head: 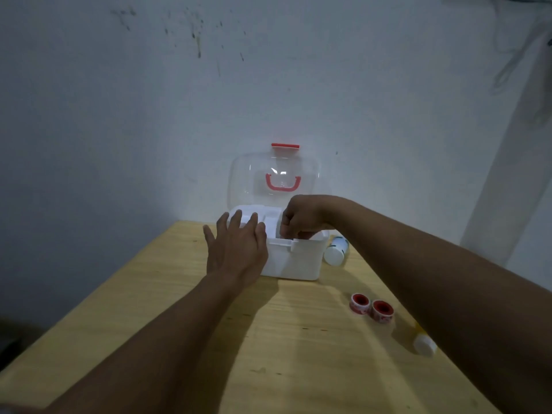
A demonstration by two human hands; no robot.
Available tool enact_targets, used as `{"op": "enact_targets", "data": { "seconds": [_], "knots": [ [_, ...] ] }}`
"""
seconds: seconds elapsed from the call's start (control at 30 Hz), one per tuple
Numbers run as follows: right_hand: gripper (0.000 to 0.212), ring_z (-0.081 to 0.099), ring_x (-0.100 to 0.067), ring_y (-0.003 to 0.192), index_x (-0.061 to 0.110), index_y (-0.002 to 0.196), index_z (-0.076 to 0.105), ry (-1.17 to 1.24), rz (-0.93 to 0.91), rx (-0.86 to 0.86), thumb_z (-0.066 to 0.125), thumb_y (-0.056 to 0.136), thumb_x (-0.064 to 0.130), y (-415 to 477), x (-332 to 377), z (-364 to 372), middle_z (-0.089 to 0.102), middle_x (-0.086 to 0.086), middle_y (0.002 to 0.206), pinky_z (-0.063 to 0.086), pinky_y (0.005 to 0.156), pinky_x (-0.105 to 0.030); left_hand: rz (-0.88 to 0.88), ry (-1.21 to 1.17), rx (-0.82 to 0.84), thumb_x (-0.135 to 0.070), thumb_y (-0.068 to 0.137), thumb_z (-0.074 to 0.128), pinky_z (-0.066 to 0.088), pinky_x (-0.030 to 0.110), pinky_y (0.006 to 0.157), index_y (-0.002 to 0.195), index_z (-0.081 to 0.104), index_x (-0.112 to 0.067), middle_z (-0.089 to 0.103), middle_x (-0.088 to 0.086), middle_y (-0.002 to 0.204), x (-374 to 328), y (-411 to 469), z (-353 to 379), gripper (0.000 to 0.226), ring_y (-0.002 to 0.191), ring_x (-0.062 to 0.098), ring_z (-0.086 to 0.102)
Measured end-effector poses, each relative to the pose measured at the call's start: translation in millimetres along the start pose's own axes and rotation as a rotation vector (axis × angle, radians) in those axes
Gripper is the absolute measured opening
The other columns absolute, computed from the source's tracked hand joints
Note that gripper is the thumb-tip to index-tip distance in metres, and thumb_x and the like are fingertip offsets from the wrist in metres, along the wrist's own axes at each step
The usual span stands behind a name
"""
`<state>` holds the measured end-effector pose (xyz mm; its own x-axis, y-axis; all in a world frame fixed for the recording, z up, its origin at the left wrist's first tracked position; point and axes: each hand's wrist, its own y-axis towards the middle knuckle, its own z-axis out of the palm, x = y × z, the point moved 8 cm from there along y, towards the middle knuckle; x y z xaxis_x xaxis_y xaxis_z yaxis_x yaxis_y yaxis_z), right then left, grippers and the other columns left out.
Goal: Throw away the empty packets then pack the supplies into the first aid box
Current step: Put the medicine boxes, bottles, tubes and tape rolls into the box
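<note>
The white first aid box (294, 264) stands at the far end of the wooden table, its clear lid (245, 180) with red handle and latch raised against the wall. My left hand (239, 249) lies flat with fingers spread against the box's left front side. My right hand (301, 218) reaches down into the box's right part, fingers curled; what they hold, if anything, is hidden. Two red-and-white tape rolls (372, 307) lie side by side on the table right of centre. A white bottle (336, 251) lies right of the box. A yellow bottle with a white cap (424, 345) lies under my right forearm.
The table (179, 309) ends close to the pale wall behind the box. Its left edge runs diagonally beside a dark floor area.
</note>
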<state>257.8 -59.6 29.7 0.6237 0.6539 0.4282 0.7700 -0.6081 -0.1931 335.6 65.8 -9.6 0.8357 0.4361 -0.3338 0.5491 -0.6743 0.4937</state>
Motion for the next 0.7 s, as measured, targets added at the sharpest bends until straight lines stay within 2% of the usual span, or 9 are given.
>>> {"op": "enact_targets", "data": {
  "seconds": [0.1,0.2,0.3,0.43,0.6,0.7],
  "knots": [
    [0.015,0.064,-0.015,0.077,0.005,0.095,0.073,0.09,0.009,0.01,0.06,0.089,-0.001,-1,-1,5,0.069,-0.005,0.088,0.054,0.064,-0.02,0.001,0.0,0.005,-0.045,0.1,0.016,0.006,0.06,0.117,0.147,0.038,-0.029,0.03,0.004,0.157,1,0,0,0.054,0.148,0.026,0.014],
    [0.019,0.07,-0.017,0.085,0.007,0.094,0.07,0.162,0.009,-0.006,0.056,0.09,-0.005,-6,-1,1,0.073,-0.01,0.097,0.057,0.067,-0.021,-0.001,-0.005,0.024,-0.044,0.1,0.016,0.003,0.06,0.117,0.147,0.038,-0.029,0.03,0.004,0.158,0,0,0,0.053,0.148,0.025,0.012],
    [0.018,0.073,-0.023,0.088,0.001,0.1,0.069,0.265,-0.01,-0.08,0.053,0.092,-0.005,-17,-5,-16,0.073,-0.017,0.099,0.06,0.072,-0.026,-0.008,0.032,0.036,-0.045,0.1,0.014,-0.003,0.062,0.116,0.146,0.038,-0.03,0.031,0.003,0.157,-1,1,-1,0.055,0.149,0.025,0.011],
    [0.02,0.073,-0.034,0.094,-0.011,0.107,0.066,0.341,-0.013,-0.249,0.053,0.093,-0.004,-31,-23,-46,0.071,-0.026,0.099,0.062,0.075,-0.034,0.006,0.051,-0.032,-0.045,0.1,0.014,-0.003,0.063,0.115,0.144,0.043,-0.029,0.04,0.002,0.153,-2,3,-7,0.056,0.149,0.024,0.014],
    [0.02,0.075,-0.032,0.074,-0.011,0.099,0.068,0.196,0.115,-0.435,0.056,0.088,0.001,-31,-70,-63,0.072,-0.024,0.087,0.064,0.069,-0.041,0.072,0.066,-0.023,-0.047,0.098,0.009,0.0,0.061,0.117,0.145,0.042,-0.03,0.04,0.003,0.153,-7,7,1,0.06,0.149,0.025,0.014],
    [0.013,0.07,-0.032,0.065,-0.002,0.08,0.059,0.047,0.223,-0.451,0.058,0.085,0.01,-32,-92,-53,0.066,-0.018,0.082,0.062,0.057,-0.036,0.078,0.076,-0.037,-0.047,0.095,0.007,0.003,0.061,0.117,0.144,0.043,-0.03,0.04,0.003,0.153,-7,6,3,0.064,0.149,0.025,0.016]
  ]
}}
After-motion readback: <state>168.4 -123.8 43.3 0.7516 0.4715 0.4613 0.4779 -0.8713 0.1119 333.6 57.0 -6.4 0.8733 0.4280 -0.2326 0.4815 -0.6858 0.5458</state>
